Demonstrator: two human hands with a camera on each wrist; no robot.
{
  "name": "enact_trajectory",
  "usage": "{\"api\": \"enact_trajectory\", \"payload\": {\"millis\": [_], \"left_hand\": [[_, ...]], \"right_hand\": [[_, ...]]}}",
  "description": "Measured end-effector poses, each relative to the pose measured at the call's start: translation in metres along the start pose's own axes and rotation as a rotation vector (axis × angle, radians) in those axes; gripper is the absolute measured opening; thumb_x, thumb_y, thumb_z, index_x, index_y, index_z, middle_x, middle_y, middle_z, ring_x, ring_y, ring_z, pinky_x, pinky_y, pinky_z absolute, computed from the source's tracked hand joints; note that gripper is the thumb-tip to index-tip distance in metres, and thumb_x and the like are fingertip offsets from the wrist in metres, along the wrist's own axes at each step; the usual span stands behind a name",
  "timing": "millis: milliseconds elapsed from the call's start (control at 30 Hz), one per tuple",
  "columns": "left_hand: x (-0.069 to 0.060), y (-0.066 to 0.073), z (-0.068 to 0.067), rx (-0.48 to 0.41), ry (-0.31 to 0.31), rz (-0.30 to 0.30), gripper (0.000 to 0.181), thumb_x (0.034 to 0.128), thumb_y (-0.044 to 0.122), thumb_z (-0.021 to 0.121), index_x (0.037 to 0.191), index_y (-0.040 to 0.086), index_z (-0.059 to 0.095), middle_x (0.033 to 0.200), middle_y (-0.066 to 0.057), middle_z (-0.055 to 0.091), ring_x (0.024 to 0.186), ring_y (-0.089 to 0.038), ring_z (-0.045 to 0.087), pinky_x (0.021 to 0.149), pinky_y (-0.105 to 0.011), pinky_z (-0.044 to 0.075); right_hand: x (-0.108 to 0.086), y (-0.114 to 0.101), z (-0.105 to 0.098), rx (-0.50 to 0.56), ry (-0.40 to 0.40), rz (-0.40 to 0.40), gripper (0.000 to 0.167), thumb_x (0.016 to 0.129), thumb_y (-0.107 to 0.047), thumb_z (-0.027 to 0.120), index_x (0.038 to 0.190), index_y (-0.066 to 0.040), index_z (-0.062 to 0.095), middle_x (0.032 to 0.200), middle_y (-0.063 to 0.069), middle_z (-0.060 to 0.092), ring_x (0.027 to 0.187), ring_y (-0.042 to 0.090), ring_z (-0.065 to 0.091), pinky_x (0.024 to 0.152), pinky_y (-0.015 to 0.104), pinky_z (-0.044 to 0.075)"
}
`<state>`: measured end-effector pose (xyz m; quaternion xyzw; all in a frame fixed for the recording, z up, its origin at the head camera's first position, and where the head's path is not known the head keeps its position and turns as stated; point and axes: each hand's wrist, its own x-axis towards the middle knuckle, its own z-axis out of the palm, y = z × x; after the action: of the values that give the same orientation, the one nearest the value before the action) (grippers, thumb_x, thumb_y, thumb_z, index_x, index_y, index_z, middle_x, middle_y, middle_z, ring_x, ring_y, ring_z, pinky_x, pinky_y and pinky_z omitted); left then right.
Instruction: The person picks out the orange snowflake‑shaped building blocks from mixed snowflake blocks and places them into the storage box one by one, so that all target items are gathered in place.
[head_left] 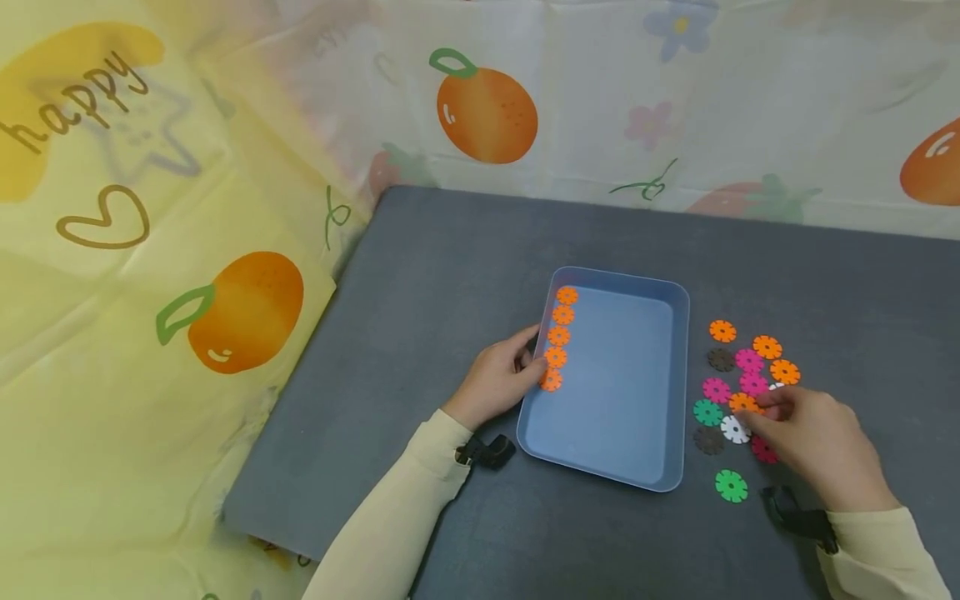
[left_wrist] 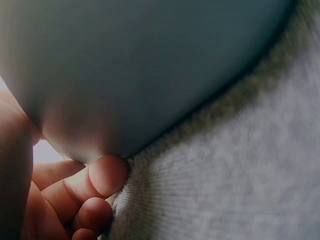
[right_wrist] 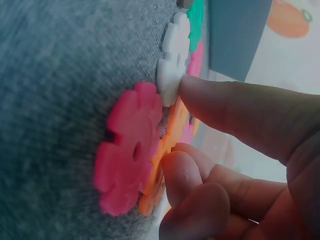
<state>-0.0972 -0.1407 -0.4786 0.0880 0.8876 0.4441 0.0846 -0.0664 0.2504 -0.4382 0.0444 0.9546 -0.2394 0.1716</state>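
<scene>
The left hand [head_left: 501,375] holds the left wall of a blue tray [head_left: 611,475], thumb over the rim beside the lowest orange disc [head_left: 551,381]. In the left wrist view its fingers [left_wrist: 107,175] lie against the tray's outside [left_wrist: 150,75]. Five orange notched discs form a column along the tray's left side. Right of the tray, the right hand [head_left: 828,442] pinches an orange disc [head_left: 742,402] in the pile between thumb and fingers. The right wrist view shows that orange disc [right_wrist: 176,120] between the fingertips, beside a white disc [right_wrist: 175,45] and a dark pink disc [right_wrist: 131,145].
Around the right hand lie loose discs: pink [head_left: 716,390], brown [head_left: 721,359], teal [head_left: 707,412], white [head_left: 735,429] and more orange [head_left: 722,331]. A green disc [head_left: 731,486] sits nearer the front. Behind the grey table [head_left: 375,333] hangs a fruit-printed cloth [head_left: 585,108].
</scene>
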Motion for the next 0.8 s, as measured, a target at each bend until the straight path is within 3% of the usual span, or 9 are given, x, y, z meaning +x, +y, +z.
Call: {"api": "enact_trajectory", "payload": {"millis": [333, 567, 800], "left_hand": [[-0.0006, 0.0015, 0.0, -0.001, 0.001, 0.001, 0.055, 0.1005, 0.028, 0.06, 0.152, 0.012, 0.055, 0.078, 0.002, 0.061, 0.063, -0.014, 0.053, 0.062, -0.028, 0.044], [0.0, 0.0009, 0.0012, 0.0, 0.001, -0.005, 0.055, 0.1006, 0.029, 0.061, 0.152, 0.012, 0.055, 0.079, 0.004, 0.062, 0.064, -0.014, 0.055, 0.063, -0.028, 0.045], [-0.0007, 0.0018, 0.0006, -0.01, 0.001, -0.016, 0.055, 0.1006, 0.029, 0.06, 0.153, 0.013, 0.055, 0.079, 0.003, 0.062, 0.064, -0.015, 0.055, 0.062, -0.029, 0.045]], "right_hand": [[-0.0013, 0.0019, 0.0046, 0.047, 0.033, -0.026, 0.041, 0.094, -0.033, 0.077, 0.101, 0.005, 0.064, 0.075, 0.005, 0.064, 0.066, 0.022, 0.056, 0.055, 0.035, 0.043], [-0.001, -0.0004, 0.0083, 0.057, 0.102, -0.059, 0.036, 0.092, -0.023, 0.077, 0.104, 0.008, 0.066, 0.084, 0.013, 0.07, 0.065, 0.021, 0.056, 0.055, 0.035, 0.044], [-0.0038, -0.0061, 0.007, 0.062, 0.148, -0.152, 0.036, 0.096, -0.019, 0.073, 0.114, 0.01, 0.065, 0.091, 0.016, 0.07, 0.07, 0.021, 0.059, 0.059, 0.033, 0.044]]}}
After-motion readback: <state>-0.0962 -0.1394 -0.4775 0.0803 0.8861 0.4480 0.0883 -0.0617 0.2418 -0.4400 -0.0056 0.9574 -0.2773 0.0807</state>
